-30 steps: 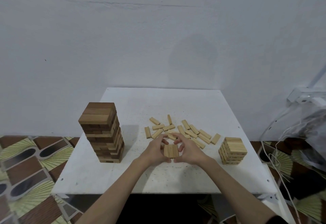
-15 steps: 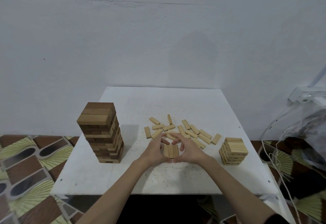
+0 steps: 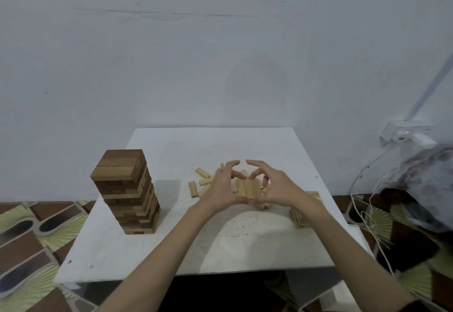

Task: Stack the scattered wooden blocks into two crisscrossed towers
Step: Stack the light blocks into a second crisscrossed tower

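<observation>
A tall tower of dark wooden blocks (image 3: 125,191) stands on the left of the white table (image 3: 171,245). Light wooden blocks (image 3: 202,180) lie scattered at the table's middle. My left hand (image 3: 220,186) and my right hand (image 3: 278,186) hold a flat row of three light blocks (image 3: 248,187) between them, squeezed from both sides and lifted above the table. The index fingers arch over the row without meeting. A short light tower (image 3: 302,214) stands at the right, mostly hidden behind my right forearm.
A white wall rises right behind the table. White cables (image 3: 367,216) and a power strip (image 3: 404,135) hang at the right, beside a grey bag (image 3: 426,184). Patterned floor tiles (image 3: 27,238) show on the left.
Both hands have risen from the table with the row of three blocks held between them, and they now cover part of the scattered pile and the short tower.
</observation>
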